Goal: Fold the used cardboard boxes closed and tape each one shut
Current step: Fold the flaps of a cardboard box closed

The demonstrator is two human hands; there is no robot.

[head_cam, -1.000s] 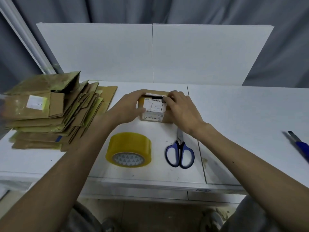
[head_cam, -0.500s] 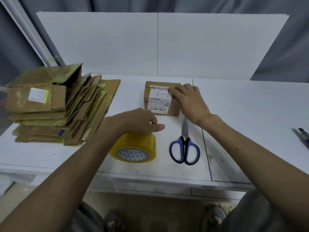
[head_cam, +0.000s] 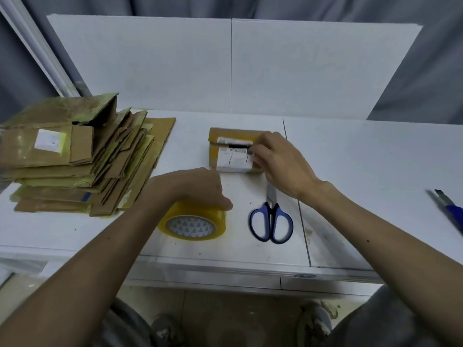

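Grip first: the left hand (head_cam: pixel 198 186) is curled down over the top of the yellow tape roll (head_cam: pixel 193 222), thumb on its right side, so it looks like it's grasping the roll. The roll sits on the white table (head_cam: pixel 375 171) near the front edge. The right hand (head_cam: pixel 283 164) is wrapped round the right end of the small box (head_cam: pixel 225 136), fingertips at the flap seam, where a dark gap shows, so the flaps aren't quite flat.

The box sits mid-table, just behind the scissors (head_cam: pixel 271 221). The step looks like fetching tape. To do it well, the right hand should press the flaps flush and hold them while the roll comes over. Then the strip should run along the seam with some overhang at both ends. The scissors are handy for the cut. The stack of flattened boxes (head_cam: pixel 75 159) waits on the left, and a blue knife (head_cam: pixel 451 211) lies far right.
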